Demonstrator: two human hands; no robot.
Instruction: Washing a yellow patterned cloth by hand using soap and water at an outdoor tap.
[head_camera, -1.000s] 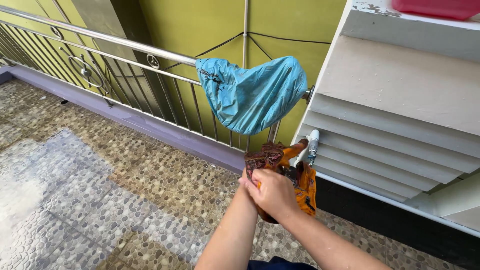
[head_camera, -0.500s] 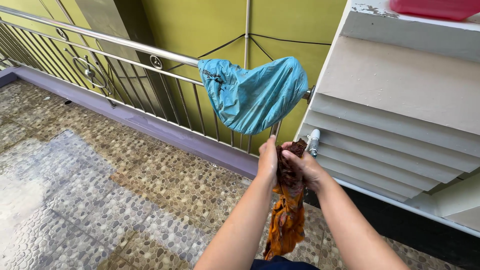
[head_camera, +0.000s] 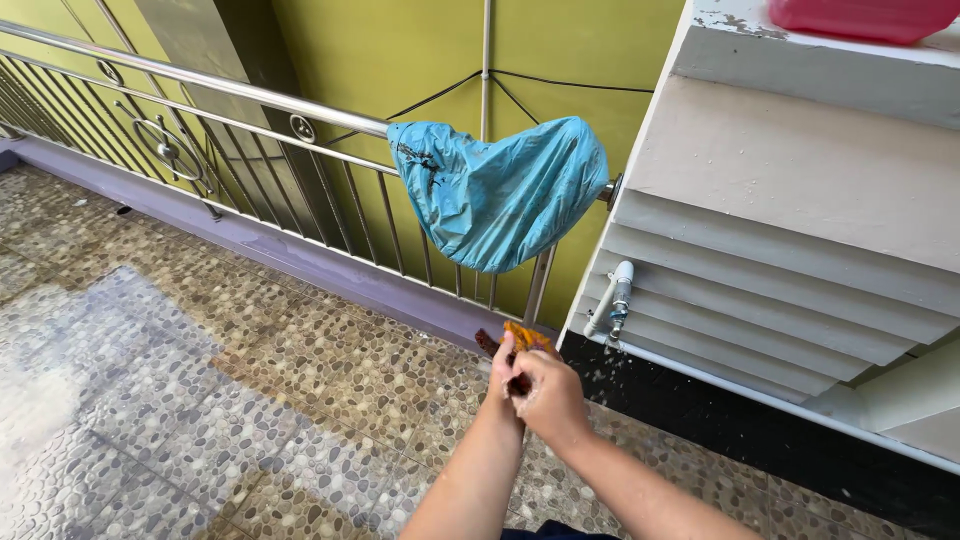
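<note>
Both my hands are together low in the middle of the head view, gripping a wet orange-brown cloth (head_camera: 523, 338). My left hand (head_camera: 503, 374) holds it from the left, my right hand (head_camera: 549, 396) is closed over it from the right. Only a small bunched part of the cloth shows above my fingers. Water drops scatter in the air to the right of my hands. A white tap (head_camera: 619, 296) juts from the wall just up and right of them.
A light blue cover (head_camera: 497, 192) hangs over the steel railing (head_camera: 200, 82) ahead. White stepped ledges (head_camera: 800, 190) rise on the right, with a red tub (head_camera: 860, 15) on top. The pebble floor (head_camera: 200, 400) is wet on the left.
The cloth hung long below my raised hands half a second ago; now my hands are lower and the cloth is bunched small between them, with drops flying off.
</note>
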